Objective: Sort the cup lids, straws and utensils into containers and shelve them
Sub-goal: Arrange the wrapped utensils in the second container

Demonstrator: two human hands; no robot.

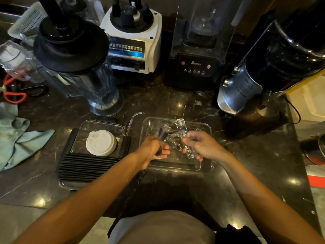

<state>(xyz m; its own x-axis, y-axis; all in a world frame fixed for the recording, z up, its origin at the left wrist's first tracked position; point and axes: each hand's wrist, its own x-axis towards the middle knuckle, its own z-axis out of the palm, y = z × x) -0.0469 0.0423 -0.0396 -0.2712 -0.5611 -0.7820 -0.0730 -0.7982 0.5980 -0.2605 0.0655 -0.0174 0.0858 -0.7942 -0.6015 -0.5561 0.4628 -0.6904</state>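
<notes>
Lids point(101, 143) fill one clear container point(82, 127); both hands' fingers point(186, 140) grasp wrapped utensils point(175, 136) over another container point(207, 166).

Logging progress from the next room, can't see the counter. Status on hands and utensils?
Left hand grips black utensils over the clear tray. Right hand pinches the plastic wrap. Lids already in the left container. Nothing in the way.

Far along the dark marble counter point(175, 101) stand a white blender base point(133, 41), a black blender in a clear hood point(197, 55) and a steel-bodied machine point(246, 85), perhaps a grinder. A black-lidded clear jug point(79, 67) sits left, near red-handled scissors point(15, 95) and a crumpled pale green cloth point(19, 136).
</notes>
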